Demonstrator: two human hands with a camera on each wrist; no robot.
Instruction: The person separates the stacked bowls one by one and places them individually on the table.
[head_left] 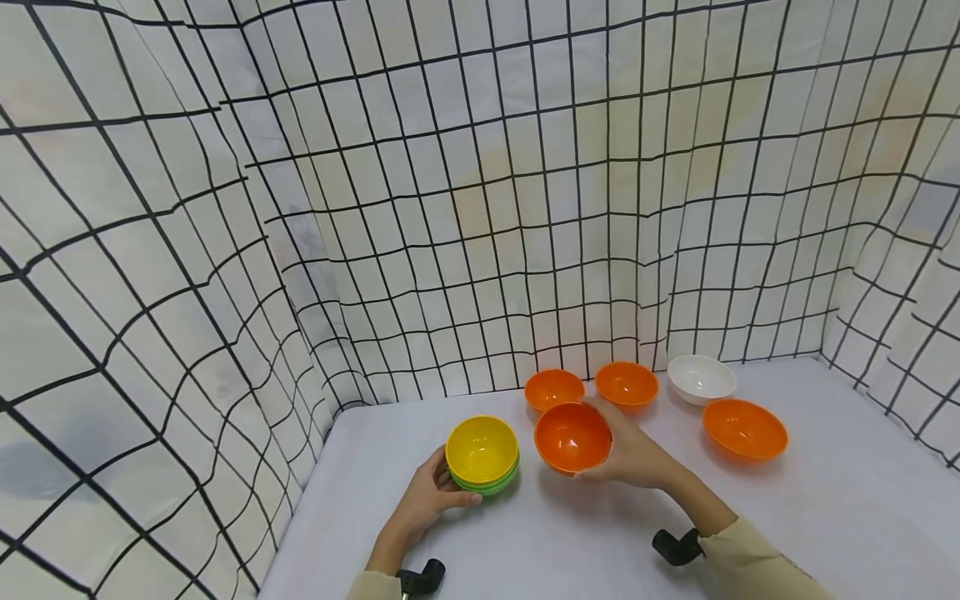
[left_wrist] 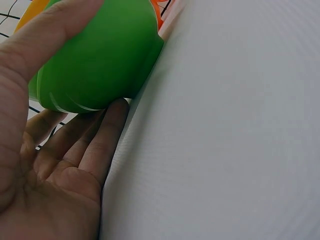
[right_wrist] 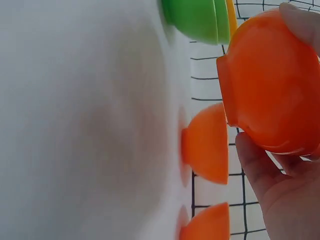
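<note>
At the front of the white-covered counter [head_left: 570, 550], left of its middle, a person's left hand [head_left: 430, 497] cups a nested stack from its left side; thumb laid along the near wall, fingers bent round the far left, it grasps the green bowls [head_left: 491, 486], in which a yellow bowl [head_left: 482, 448] sits uppermost; the stack stands upright, its base on the cloth.

Just right of it, the right hand [head_left: 628, 454] grasps an orange bowl [head_left: 572, 437] from the right, thumb on the near side and fingers round the far side; the right wrist view shows its foot lifted clear of the cloth, beside the stack; the right forearm slants in from the lower right, the left one from the lower left, both in beige sleeves [head_left: 757, 560], with a dark device [head_left: 677, 547] at each wrist.

Behind the raised bowl stand a left rear orange bowl [head_left: 553, 386] and a right rear orange bowl [head_left: 627, 385]; farther right are a white bowl [head_left: 701, 377] and, nearer, a wide orange bowl [head_left: 744, 428]; black-gridded white sheeting [head_left: 450, 208] hangs behind.
</note>
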